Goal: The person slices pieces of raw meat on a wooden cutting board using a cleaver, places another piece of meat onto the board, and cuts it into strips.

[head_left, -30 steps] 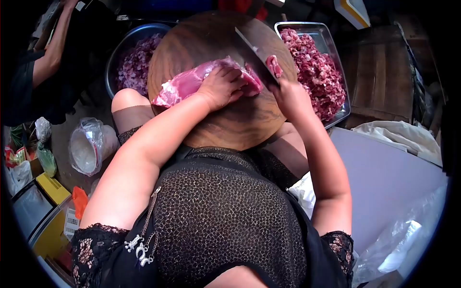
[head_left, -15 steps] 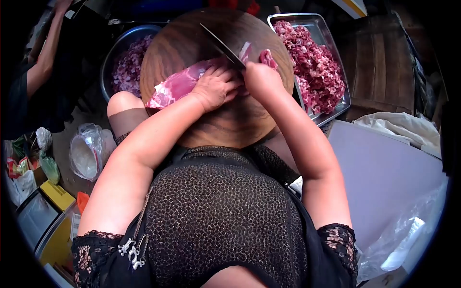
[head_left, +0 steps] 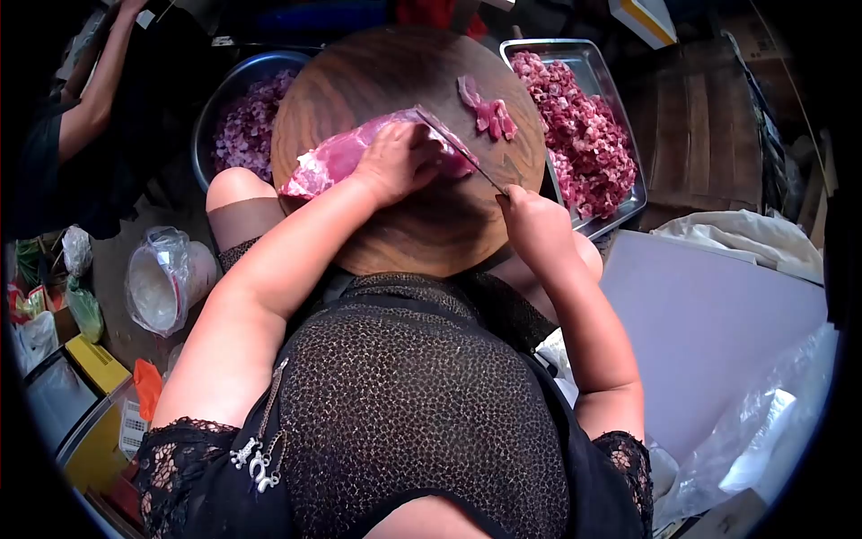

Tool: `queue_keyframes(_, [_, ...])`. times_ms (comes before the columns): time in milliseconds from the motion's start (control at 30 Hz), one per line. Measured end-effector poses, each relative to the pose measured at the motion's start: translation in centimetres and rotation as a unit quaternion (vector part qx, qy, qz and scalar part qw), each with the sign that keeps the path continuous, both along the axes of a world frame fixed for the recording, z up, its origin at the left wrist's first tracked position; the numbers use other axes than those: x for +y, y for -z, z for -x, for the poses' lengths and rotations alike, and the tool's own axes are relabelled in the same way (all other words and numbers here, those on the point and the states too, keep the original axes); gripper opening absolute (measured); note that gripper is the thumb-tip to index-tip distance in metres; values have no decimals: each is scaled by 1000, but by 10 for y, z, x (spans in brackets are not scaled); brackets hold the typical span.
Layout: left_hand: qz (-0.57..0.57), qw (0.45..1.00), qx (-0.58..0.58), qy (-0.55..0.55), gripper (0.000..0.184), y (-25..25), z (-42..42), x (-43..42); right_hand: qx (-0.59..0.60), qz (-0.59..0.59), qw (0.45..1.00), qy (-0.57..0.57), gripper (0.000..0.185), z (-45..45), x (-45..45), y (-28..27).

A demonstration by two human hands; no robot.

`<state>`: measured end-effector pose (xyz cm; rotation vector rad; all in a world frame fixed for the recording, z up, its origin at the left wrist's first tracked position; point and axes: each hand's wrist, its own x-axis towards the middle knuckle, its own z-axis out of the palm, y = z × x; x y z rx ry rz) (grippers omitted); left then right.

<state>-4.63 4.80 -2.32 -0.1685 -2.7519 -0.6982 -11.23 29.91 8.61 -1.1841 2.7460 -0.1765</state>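
Note:
A large piece of raw meat [head_left: 338, 163] lies across the round wooden chopping board [head_left: 422, 247]. My left hand [head_left: 393, 164] presses down on its upper side, with fingers bent over the meat. In my right hand [head_left: 539, 226] is the handle of a knife [head_left: 469, 158], gripped in a closed fist by the board's right edge. The blade slants up and left against the right end of the meat; how deep it sits I cannot tell. Beyond the blade, a few cut strips of meat [head_left: 490, 117] rest apart on the board.
A metal tray [head_left: 639, 171] heaped with diced meat [head_left: 584, 130] stands right of the board. Left of it, a metal bowl [head_left: 205, 121] holds more diced meat. A plastic-lined bucket [head_left: 166, 283] stands lower left. Another person's arm [head_left: 99, 99] shows at upper left.
My right hand has drawn back toward me and to the right, bringing the knife lower. Cut strips now lie away from the blade. My left hand has shifted slightly left on the meat.

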Motion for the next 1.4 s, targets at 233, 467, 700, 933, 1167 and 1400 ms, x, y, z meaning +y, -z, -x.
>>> queue_keyframes(233, [5, 999, -31, -13, 41, -7, 5, -2, 11, -57, 998, -33, 19, 11, -10, 12])
queue_keyframes(467, [27, 999, 31, -8, 40, -5, 10, -3, -40, -80, 994, -58, 16, 43, -53, 11])
queue_keyframes(700, [37, 999, 34, 3, 36, -2, 9, 2, -53, -134, 971, -191, 15, 79, -152, 27])
queue_keyframes(933, [55, 997, 59, 18, 31, -4, 5, -5, -18, 52, 998, 25, 27, 105, -117, 32])
queue_keyframes(1167, [57, 996, 62, 17, 34, -4, 3, -1, -76, -28, 997, 22, 25, 36, -8, -18])
queue_keyframes(1400, [44, 998, 22, 46, 34, -3, 9, -2, -94, -101, 990, -17, 18, 50, -24, 10])
